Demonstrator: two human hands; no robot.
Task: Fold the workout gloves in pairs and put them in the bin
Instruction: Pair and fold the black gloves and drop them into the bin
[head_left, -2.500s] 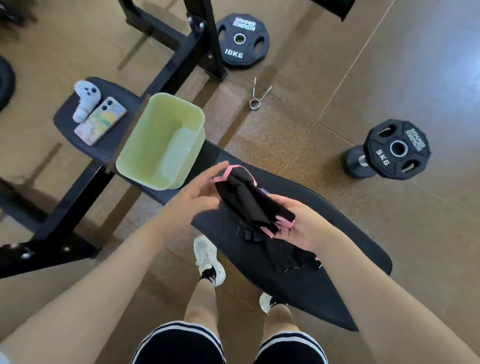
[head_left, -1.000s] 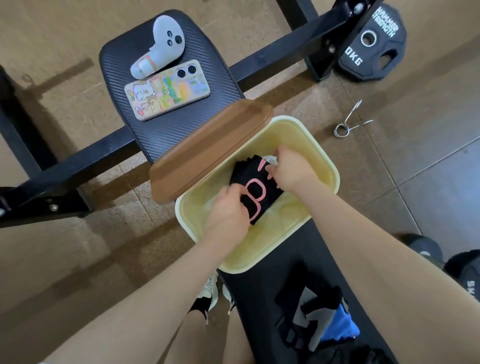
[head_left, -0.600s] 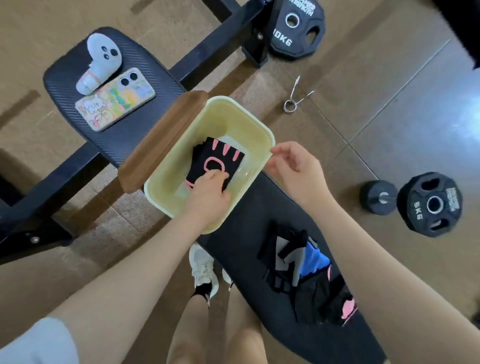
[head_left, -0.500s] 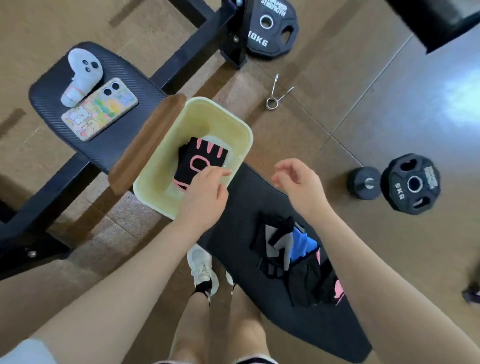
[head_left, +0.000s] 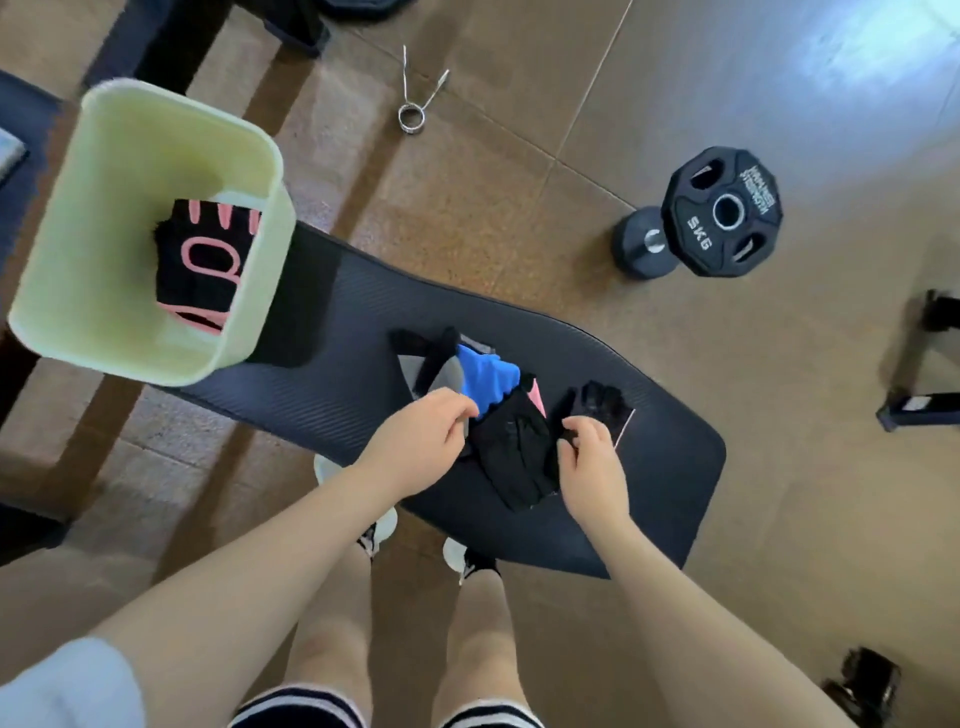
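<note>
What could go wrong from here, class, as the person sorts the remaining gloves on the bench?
1. The bin sits at the bench end, its near corner past the pad's edge; a nudge might tip it.
2. The glove pile is tangled: blue, grey, black and pink overlap, so a mismatched pair could get folded.
3. The black glove by the right hand lies near the bench's far edge and might slide off.

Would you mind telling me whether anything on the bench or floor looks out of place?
The pale green bin overhangs the bench pad's end, so it may be unsteady. A metal spring collar lies loose on the floor. Otherwise nothing stands out.
</note>
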